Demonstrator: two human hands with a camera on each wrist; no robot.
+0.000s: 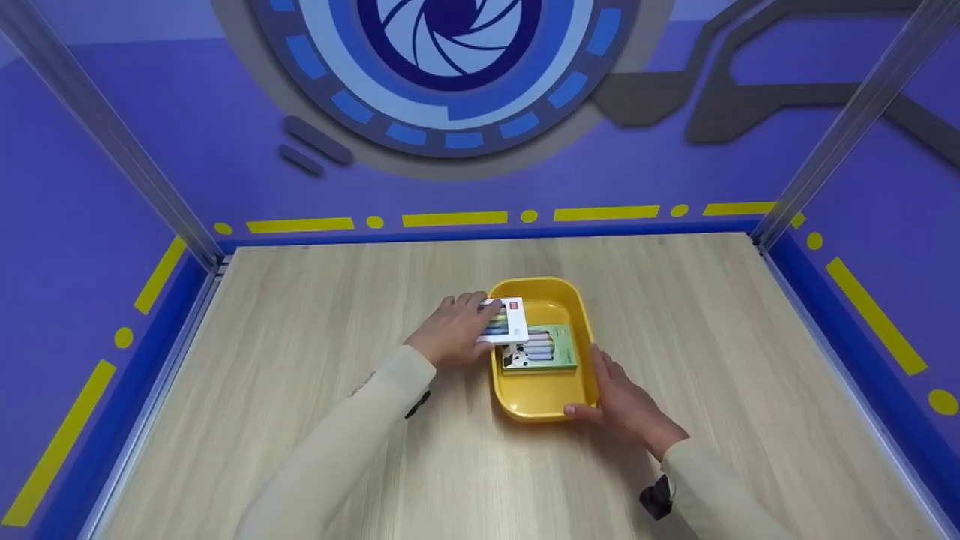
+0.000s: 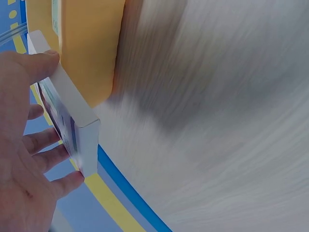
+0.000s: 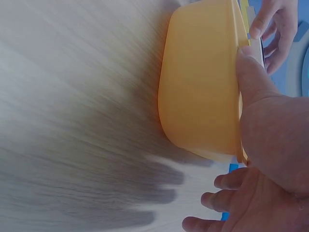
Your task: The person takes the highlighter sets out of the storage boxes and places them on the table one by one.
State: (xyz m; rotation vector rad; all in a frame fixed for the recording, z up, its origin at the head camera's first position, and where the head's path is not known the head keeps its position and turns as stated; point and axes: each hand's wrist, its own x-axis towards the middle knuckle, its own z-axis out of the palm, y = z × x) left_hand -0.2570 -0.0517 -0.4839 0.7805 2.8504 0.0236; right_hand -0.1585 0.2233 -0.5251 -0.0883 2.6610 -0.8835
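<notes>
My left hand (image 1: 455,330) grips a flat white box (image 1: 516,321) with a row of coloured sticks on its front, thumb on one edge and fingers on the opposite one. This box (image 2: 72,104) is tilted over the left rim of a yellow plastic bin (image 1: 536,397). Inside the bin lies a green box (image 1: 562,349) with pastel sticks and a black-and-white picture on it; the white box hides part of it. My right hand (image 1: 626,401) rests against the bin's near right corner. In the right wrist view its thumb (image 3: 253,72) lies along the rim, its other fingers spread.
The bin stands on a light wood-grain table (image 1: 300,322). Blue-purple printed panels enclose its back and sides, with metal posts (image 1: 847,127) at the rear corners. A black strap piece (image 1: 657,498) hangs at the right cuff.
</notes>
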